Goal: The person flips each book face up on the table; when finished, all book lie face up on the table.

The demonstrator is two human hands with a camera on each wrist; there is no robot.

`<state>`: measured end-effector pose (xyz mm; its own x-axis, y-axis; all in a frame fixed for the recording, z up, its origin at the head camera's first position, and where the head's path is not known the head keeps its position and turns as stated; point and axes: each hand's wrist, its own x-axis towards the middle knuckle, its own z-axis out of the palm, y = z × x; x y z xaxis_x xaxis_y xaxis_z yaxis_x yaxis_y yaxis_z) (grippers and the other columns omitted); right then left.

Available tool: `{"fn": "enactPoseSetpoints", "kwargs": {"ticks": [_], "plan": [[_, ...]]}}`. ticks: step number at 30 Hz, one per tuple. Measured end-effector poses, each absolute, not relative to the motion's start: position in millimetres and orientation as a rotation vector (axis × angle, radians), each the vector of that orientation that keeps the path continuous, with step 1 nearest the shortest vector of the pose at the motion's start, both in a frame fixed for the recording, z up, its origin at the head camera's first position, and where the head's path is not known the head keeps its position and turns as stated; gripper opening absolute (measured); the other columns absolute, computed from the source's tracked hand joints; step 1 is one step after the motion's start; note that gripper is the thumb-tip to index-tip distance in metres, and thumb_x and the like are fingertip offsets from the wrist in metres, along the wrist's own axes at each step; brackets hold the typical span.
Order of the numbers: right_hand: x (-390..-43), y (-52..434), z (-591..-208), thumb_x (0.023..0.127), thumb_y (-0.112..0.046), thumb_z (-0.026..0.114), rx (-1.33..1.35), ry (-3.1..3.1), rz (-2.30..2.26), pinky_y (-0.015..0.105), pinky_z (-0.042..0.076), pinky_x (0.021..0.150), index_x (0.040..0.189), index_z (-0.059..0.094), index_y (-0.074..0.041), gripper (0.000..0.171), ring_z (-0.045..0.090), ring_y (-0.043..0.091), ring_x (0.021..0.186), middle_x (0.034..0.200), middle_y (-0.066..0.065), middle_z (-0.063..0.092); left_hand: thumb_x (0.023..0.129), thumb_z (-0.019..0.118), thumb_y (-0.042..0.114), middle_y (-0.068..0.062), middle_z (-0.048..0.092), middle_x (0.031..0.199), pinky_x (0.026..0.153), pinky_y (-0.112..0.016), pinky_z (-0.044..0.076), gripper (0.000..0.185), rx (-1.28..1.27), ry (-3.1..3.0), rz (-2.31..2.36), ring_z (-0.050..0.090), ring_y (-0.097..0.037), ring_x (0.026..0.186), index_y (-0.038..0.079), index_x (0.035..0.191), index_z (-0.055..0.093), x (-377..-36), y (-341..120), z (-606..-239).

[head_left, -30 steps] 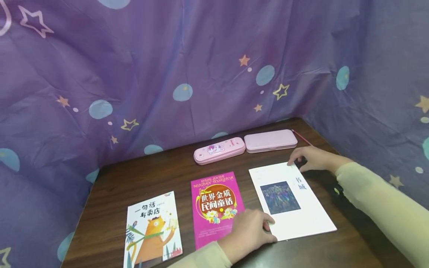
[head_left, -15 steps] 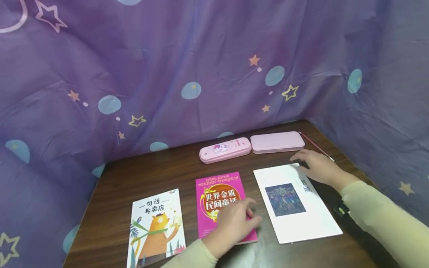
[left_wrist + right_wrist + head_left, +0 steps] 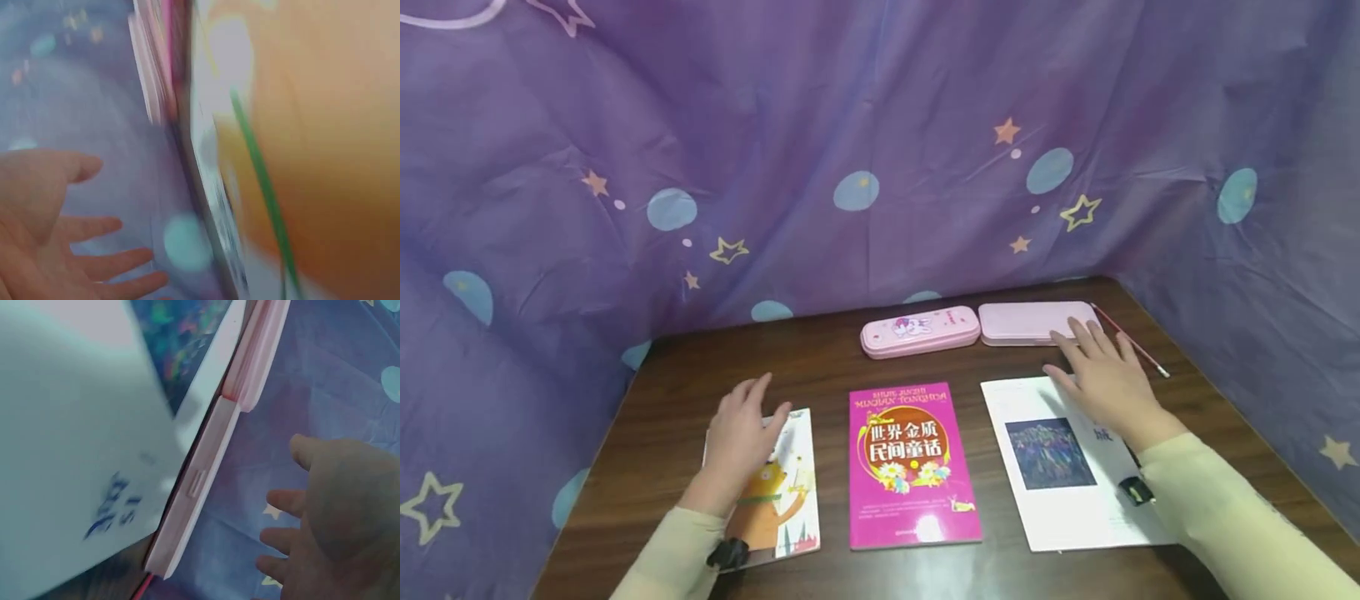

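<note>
Three books lie in a row on the dark wooden table (image 3: 820,367). My left hand (image 3: 741,433) is open with spread fingers over the top left of the cartoon-animal book (image 3: 782,500); the blurred left wrist view shows the hand (image 3: 62,250) beside that book's orange cover (image 3: 312,156). A magenta book (image 3: 913,467) lies in the middle. My right hand (image 3: 1101,375) is open above the far corner of the white book (image 3: 1060,492). Its fingers reach the near edge of the plain pink pencil case (image 3: 1033,323); I cannot tell whether they touch it. The right wrist view shows the hand (image 3: 337,512), the white book (image 3: 75,425) and the case (image 3: 206,481).
A pink pencil case with a unicorn picture (image 3: 920,331) lies left of the plain one at the table's back. A red pencil (image 3: 1131,342) lies at the back right. Purple star-patterned cloth (image 3: 850,150) walls the table on three sides.
My left hand has moved left, from the white book's near corner across the magenta book to the cartoon-animal book. My right hand has slid from the white book's far corner toward the plain pink case.
</note>
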<state>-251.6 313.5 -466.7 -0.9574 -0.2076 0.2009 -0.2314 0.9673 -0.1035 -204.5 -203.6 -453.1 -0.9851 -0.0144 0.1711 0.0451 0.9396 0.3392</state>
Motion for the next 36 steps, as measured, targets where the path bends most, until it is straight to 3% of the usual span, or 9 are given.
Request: {"fn": "enactPoseSetpoints", "kwargs": {"ticks": [6, 12, 28, 36], "plan": [[-265.3, 300.2, -461.5, 0.106, -0.063, 0.034, 0.331, -2.980, 0.217, 0.072, -0.009, 0.120, 0.165, 0.020, -0.010, 0.081, 0.001, 0.048, 0.158, 0.172, 0.022, 0.006, 0.104, 0.045, 0.059, -0.030, 0.015, 0.169, 0.116, -0.078, 0.016, 0.080, -0.006, -2.970, -0.363, 0.014, -0.062, 0.150, 0.016, 0.166, 0.019, -213.2, -246.9, -445.9], [-278.8, 290.0, -452.8, 0.106, -0.064, 0.032, 0.321, -3.014, 0.192, 0.069, -0.018, 0.119, 0.166, 0.012, -0.011, 0.083, -0.007, 0.048, 0.158, 0.173, 0.020, -0.004, 0.102, 0.042, 0.065, -0.024, 0.001, 0.172, 0.119, -0.076, -0.001, 0.084, -0.047, -2.966, -0.322, -0.002, -0.051, 0.157, 0.021, 0.167, 0.011, -217.2, -259.6, -443.3], [-284.2, 300.1, -449.7, 0.105, -0.068, 0.025, 0.262, -3.060, 0.212, 0.064, -0.021, 0.120, 0.166, 0.002, -0.010, 0.088, -0.017, 0.045, 0.157, 0.171, 0.020, -0.014, 0.103, 0.036, 0.066, -0.018, -0.002, 0.174, 0.122, -0.072, -0.003, 0.081, -0.044, -2.935, -0.285, -0.004, -0.046, 0.159, 0.022, 0.167, 0.012, -217.1, -266.2, -441.5], [-285.9, 296.7, -449.0, 0.106, -0.066, 0.025, 0.283, -3.061, 0.231, 0.062, -0.020, 0.121, 0.166, 0.001, -0.009, 0.086, -0.016, 0.046, 0.157, 0.171, 0.023, -0.010, 0.104, 0.034, 0.066, -0.019, -0.005, 0.173, 0.122, -0.071, -0.006, 0.081, -0.029, -2.942, -0.321, -0.004, -0.047, 0.159, 0.022, 0.167, 0.010, -215.1, -266.5, -440.7]]}}
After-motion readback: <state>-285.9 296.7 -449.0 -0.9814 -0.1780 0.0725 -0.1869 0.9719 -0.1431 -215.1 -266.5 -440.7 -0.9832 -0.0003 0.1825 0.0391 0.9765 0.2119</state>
